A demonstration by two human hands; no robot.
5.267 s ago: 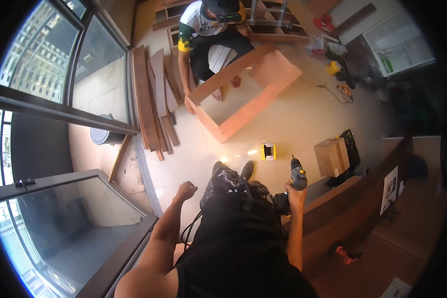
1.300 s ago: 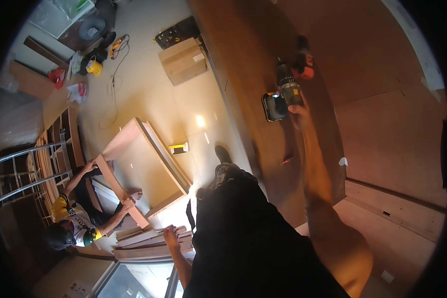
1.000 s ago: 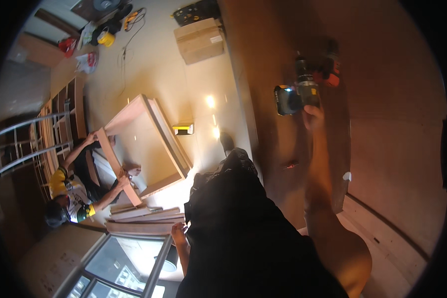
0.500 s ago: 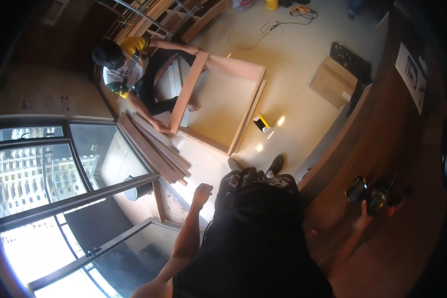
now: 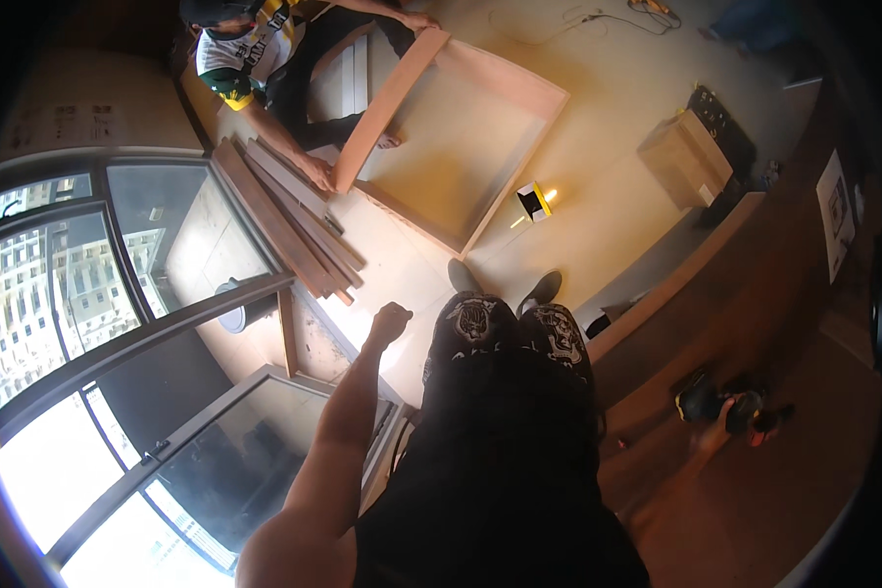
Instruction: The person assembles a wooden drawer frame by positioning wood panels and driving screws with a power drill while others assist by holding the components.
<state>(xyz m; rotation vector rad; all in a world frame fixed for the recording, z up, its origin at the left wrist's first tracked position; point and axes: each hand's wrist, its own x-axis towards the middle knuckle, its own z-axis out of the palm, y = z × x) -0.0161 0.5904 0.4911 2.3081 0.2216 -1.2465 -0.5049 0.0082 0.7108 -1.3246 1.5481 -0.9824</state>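
Observation:
My left hand (image 5: pixel 392 321) hangs in front of me with its fingers curled into a fist; whatever it holds, if anything, is hidden. On the right, in dim light, my right hand (image 5: pixel 727 416) is closed around what looks like a cordless drill (image 5: pixel 750 400), dark with a red part. Ahead on the floor lies a rectangular wooden frame (image 5: pixel 512 186). A seated person (image 5: pixel 255 49) has both hands on a loose board (image 5: pixel 387 113) laid across its left side, one hand near each end.
Several boards (image 5: pixel 282 220) lie beside the window (image 5: pixel 127 211) at left. A small black-and-yellow box (image 5: pixel 534 201) sits right of the frame. Farther right stand a cardboard box (image 5: pixel 686 162) and a long wooden panel (image 5: pixel 671 274). A power cord (image 5: pixel 598 18) lies at the back.
My view has shifted, so the frame and the person sit higher in it. My left fist has moved slightly. The drill has turned a little in my right hand.

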